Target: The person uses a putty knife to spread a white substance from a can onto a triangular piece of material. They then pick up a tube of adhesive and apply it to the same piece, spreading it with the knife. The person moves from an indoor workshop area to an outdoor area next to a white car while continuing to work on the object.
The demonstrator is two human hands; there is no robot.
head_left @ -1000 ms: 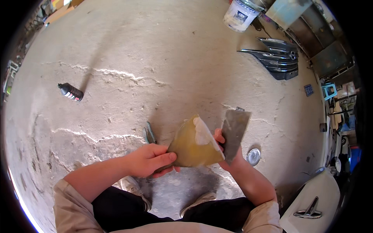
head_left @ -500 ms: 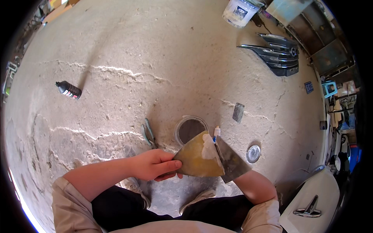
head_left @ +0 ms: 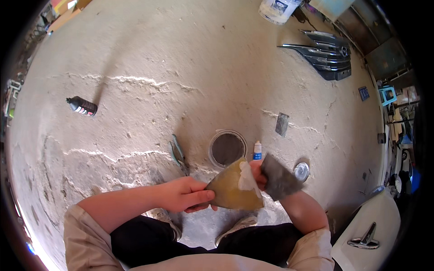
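Observation:
Between the thumb and fingers of my left hand (head_left: 186, 195) is a fan-shaped, yellowish-brown putty spreader (head_left: 226, 189), tilted over the floor. Pale putty (head_left: 247, 179) clings along its right edge. My right hand (head_left: 257, 175) is closed on a dark grey flat scraper (head_left: 281, 179), slightly blurred, a small gap to the right of the putty; this blade hides part of the hand. Just beyond the spreader stands an open round tin (head_left: 227, 149) with a dark grey surface inside. A small white bottle with a blue label (head_left: 257, 151) is to the tin's right.
Teal-handled pliers (head_left: 176, 152) lie left of the tin. A round metal lid (head_left: 301, 172) and a grey rectangular plate (head_left: 282, 124) lie to the right. Farther off are a black bottle (head_left: 83, 106), a car grille (head_left: 326, 55) and a white bucket (head_left: 278, 11). A white car panel (head_left: 377, 214) is near right.
The dark scraper has pulled away to the right from the spreader's edge, uncovering my right hand's fingers. The view has shifted slightly; the small bottle is now fully visible.

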